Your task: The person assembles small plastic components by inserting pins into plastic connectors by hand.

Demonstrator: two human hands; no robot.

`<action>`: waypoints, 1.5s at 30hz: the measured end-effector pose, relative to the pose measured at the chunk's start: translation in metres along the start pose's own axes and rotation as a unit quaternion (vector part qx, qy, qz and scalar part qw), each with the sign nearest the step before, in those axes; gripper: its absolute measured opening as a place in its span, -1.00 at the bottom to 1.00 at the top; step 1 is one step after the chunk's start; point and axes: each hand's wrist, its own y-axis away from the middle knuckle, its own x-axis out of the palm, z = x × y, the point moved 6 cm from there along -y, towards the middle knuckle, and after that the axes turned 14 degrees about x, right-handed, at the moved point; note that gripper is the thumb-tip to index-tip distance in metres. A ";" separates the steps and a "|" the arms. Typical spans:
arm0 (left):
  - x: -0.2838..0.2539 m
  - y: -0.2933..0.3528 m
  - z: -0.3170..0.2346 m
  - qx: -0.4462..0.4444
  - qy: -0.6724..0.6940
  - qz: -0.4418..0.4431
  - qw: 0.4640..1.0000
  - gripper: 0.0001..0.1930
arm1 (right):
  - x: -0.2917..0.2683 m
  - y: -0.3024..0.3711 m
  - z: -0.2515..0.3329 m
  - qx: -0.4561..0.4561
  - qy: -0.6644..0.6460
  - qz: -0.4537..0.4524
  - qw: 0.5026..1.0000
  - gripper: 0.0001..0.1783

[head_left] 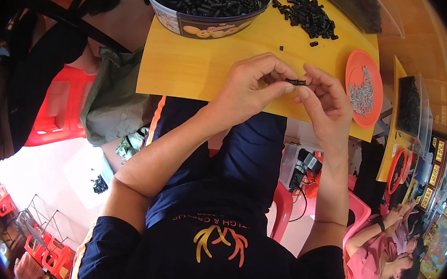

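Observation:
Over the front edge of the yellow tabletop [187, 72], my two hands meet at a small black ribbed cylindrical piece [295, 82]. My left hand [252, 83] pinches its left end between thumb and forefinger. At the other end, the thumb and fingers of my right hand [325, 100] close on it. Farther back lies a loose pile of short black pieces [308, 18], with one stray black piece [281, 48] in front of it. To the right of my right hand is an orange-red oval plate [353, 60] holding many small silvery metal pins [363, 93].
An oval tin [212, 29] full of black pieces stands at the back left. Clear plastic boxes [359, 10] line the back right. Another person in a pink top [376, 251] sits at the right. Red stools [61, 107] and a dark green sack [113, 95] are at the left.

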 end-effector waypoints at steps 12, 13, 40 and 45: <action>0.002 -0.006 -0.025 0.106 -0.008 0.050 0.993 -0.84 | 0.013 0.006 -0.027 0.225 -0.233 0.166 0.931 -0.59; 0.001 -0.006 -0.028 0.125 -0.015 0.054 0.991 -0.83 | 0.017 0.007 -0.029 0.232 -0.283 0.199 0.909 -0.61; -0.066 -0.063 -0.103 0.329 -0.533 -0.071 0.777 -0.67 | -0.041 -0.069 0.001 -0.090 0.357 -0.229 0.901 -0.70; -0.039 -0.045 -0.074 0.195 -0.325 0.009 0.925 -0.73 | -0.042 -0.073 -0.017 -0.128 0.340 -0.209 0.908 -0.77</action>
